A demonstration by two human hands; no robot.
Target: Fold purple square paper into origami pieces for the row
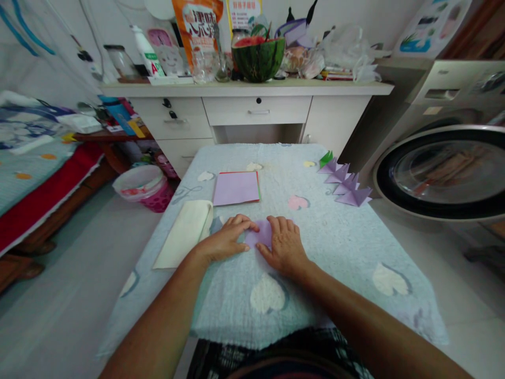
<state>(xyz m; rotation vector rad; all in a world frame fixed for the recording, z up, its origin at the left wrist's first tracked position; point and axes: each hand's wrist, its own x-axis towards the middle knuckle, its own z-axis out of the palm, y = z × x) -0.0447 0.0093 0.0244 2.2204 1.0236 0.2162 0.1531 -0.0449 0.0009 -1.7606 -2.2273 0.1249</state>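
A small piece of purple folding paper lies on the cloth-covered table between my hands, partly hidden by them. My left hand grips its left side, with the fingers curled at the upper edge and the thumb low at the corner. Over the paper's right side, my right hand lies flat, palm down, fingers stretched forward and thumb spread toward the left. Beyond them is a stack of square coloured paper, purple on top with red and green edges. Several folded purple paper pieces stand in a row at the far right, with a green folded piece behind.
A folded cream cloth or sheet rests left of my left hand. The table wears a pale blue heart-patterned cloth. Behind stands a white cabinet bearing a cut watermelon. A washing machine is at right, a pink bin at left.
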